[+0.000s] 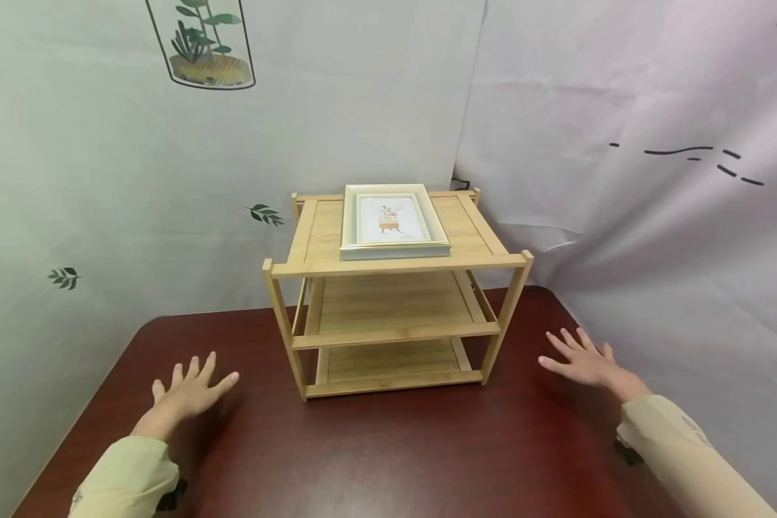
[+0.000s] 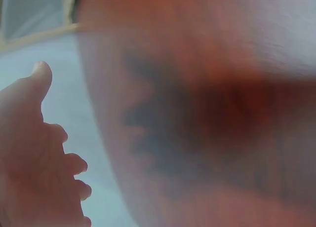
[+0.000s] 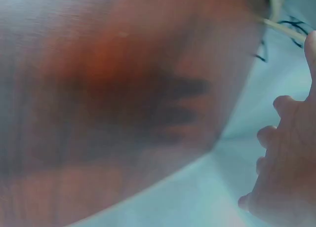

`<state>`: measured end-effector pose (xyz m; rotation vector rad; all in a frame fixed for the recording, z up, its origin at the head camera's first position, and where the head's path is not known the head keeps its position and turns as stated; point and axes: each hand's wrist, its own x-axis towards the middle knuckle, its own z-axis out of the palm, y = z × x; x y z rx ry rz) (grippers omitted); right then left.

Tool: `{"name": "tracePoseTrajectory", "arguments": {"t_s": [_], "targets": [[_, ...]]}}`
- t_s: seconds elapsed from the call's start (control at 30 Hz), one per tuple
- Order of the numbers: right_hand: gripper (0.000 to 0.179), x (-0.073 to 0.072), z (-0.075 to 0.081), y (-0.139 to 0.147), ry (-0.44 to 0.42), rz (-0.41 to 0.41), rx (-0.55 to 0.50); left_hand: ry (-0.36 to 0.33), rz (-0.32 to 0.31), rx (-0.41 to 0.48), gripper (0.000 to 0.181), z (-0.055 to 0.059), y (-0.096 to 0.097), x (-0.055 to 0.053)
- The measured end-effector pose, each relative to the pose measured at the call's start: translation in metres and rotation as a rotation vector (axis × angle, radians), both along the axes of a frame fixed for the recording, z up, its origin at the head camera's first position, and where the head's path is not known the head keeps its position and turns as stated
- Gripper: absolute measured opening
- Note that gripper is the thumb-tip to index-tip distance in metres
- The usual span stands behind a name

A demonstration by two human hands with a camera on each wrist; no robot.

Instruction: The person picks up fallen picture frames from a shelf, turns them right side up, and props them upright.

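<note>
While both hands are empty, no handling is under way: the left hand point(image 1: 184, 396) and the right hand point(image 1: 583, 362) are spread, fingers extended, on either side of the wooden rack point(image 1: 398, 336), well apart from it. Rack upright on the dark red table point(image 1: 388, 446), its three shelves in place. Picture frame point(image 1: 395, 250) lying flat and face up on the top shelf, touched by neither hand. Progress, as judged: rack and frame look settled and need no support; this could be a pause ahead of handling or after it, and these views do not decide which, so what is left cannot be recorded with confidence. Hidden or unclear: the rack's rear legs are mostly masked by its shelves, and the inner part of the lowest shelf is covered by the one above. Small print on the picture is too fine to read. A dark item point(image 1: 461, 183) behind the rear right corner shows only in part. Both wrist views blur the table and cut off each hand at the edge; the hand shadows there suggest raised hands, though contact with the table cannot be excluded.
</note>
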<state>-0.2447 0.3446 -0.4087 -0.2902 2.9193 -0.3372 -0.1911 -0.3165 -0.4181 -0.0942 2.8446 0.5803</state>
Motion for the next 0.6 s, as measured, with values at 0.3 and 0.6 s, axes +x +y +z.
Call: {"name": "tracePoseTrajectory", "arguments": {"t_s": [0.3, 0.6], "targets": [[0.070, -0.009, 0.068, -0.005, 0.157, 0.008, -0.214, 0.230, -0.026, 0.065, 0.084, 0.068, 0.018, -0.021], [0.053, -0.015, 0.138, -0.034, 0.488, -0.103, -0.523, 0.616, 0.160, 0.384, 0.061, 0.143, 0.049, -0.024]]}}
